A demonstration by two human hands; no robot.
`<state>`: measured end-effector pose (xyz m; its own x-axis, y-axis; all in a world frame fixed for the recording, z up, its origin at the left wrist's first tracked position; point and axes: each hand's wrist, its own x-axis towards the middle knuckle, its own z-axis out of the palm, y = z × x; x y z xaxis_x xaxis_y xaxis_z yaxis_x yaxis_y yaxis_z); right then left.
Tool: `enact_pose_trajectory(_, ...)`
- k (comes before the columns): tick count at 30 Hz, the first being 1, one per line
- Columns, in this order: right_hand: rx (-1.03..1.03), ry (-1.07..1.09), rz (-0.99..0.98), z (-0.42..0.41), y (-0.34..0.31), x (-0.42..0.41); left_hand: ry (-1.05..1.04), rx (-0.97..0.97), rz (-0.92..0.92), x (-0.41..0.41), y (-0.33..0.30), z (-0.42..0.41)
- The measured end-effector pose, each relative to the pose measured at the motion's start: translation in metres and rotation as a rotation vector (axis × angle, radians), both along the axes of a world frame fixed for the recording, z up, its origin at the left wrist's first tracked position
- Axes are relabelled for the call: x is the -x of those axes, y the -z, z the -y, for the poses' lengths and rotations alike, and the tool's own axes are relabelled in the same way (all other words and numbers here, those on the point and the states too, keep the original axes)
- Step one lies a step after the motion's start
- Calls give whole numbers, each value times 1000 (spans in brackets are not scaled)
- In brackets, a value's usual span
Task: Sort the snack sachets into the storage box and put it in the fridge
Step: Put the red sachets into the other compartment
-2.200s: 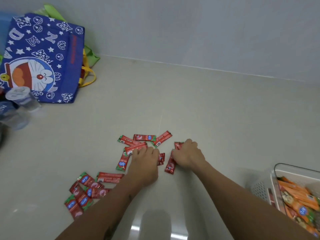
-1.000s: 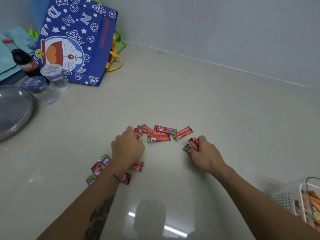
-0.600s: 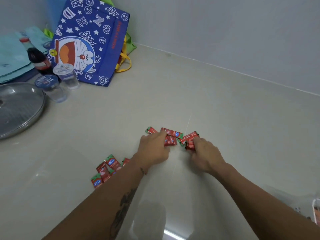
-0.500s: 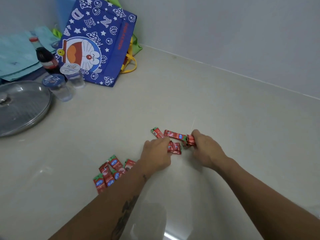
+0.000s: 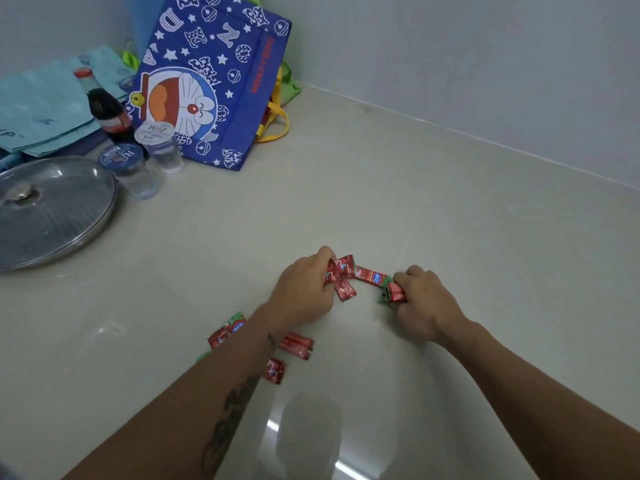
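Note:
Red snack sachets lie on the pale counter (image 5: 415,188). My left hand (image 5: 304,289) is closed on a bunch of red sachets (image 5: 341,277) at the counter's middle. My right hand (image 5: 420,303) grips another bunch of red sachets (image 5: 394,292) just to the right. One red sachet (image 5: 370,275) lies between the two hands. Several loose sachets (image 5: 296,345) lie under and beside my left forearm, partly hidden by it. The storage box is out of view.
A blue cartoon tote bag (image 5: 207,84) stands at the back left against the wall. In front of it are two sealed water cups (image 5: 159,143), a dark soda bottle (image 5: 105,109) and a glass pan lid (image 5: 48,209). Teal cloth (image 5: 41,102) lies far left.
Both hands have gathered the scattered sachets towards each other and closed on bunches. The view has swung left, so the white box at the right has left the frame.

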<state>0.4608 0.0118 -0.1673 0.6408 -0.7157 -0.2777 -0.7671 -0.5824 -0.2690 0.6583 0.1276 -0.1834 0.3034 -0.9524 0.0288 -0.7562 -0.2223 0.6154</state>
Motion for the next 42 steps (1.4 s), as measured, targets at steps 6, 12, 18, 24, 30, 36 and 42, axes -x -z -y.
enact_pose_trajectory(6, -57, 67, 110, 1, -1, -16, 34, -168, 88, -2, 8, 6)
enact_pose_trajectory(12, 3, 114, 82, -6, 14, -26, 35, -135, 264, 4, 14, -4)
enact_pose_trajectory(18, 75, 202, 77, -29, 20, -18, 56, -63, 383, 22, 26, -27)
enact_pose_trajectory(24, 59, 315, 43, -69, 15, 45, 92, -38, 264, 51, 18, -54)
enact_pose_trajectory(30, -156, 565, 300, -100, -27, 111, 123, 62, 145, 93, -30, -76)
enact_pose_trajectory(36, -156, 457, 781, -131, -124, 166, 97, 269, -150, 146, -112, -71)
enact_pose_trajectory(42, 40, 557, 833, -144, -160, 280, 189, 260, -222, 219, -157, -69)
